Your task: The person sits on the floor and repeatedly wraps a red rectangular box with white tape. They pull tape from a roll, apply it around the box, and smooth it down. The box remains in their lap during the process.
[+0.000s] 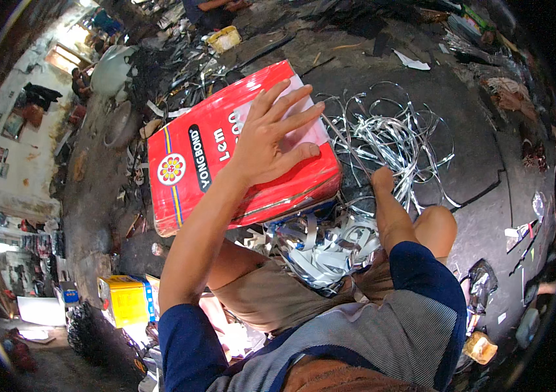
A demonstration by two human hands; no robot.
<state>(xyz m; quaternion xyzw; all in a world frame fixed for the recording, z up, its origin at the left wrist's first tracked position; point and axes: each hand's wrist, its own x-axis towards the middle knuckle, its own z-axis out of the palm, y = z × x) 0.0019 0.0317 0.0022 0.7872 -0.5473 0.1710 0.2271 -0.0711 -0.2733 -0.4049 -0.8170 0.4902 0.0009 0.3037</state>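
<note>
A big red rectangular tin [226,212] with a flower emblem lies tilted in front of me. Flat across its upper face, with fingers spread, rests my left hand [275,134]. To the tin's right, my right hand [382,179] is closed at the end of a thin strip [348,147] that runs up to the tin's right edge; the fingertips are mostly hidden. Beside that hand a loose tangle of narrow silvery strips [395,134] is spread over the dark floor. Wider white and silver strips [320,251] are heaped between my legs, below the tin.
A yellow and blue box [123,300] stands at the lower left. Scraps and dark strips litter the far floor, near a yellow container [224,39]. A black plastic bag [482,281] lies at the right. Other people sit farther off.
</note>
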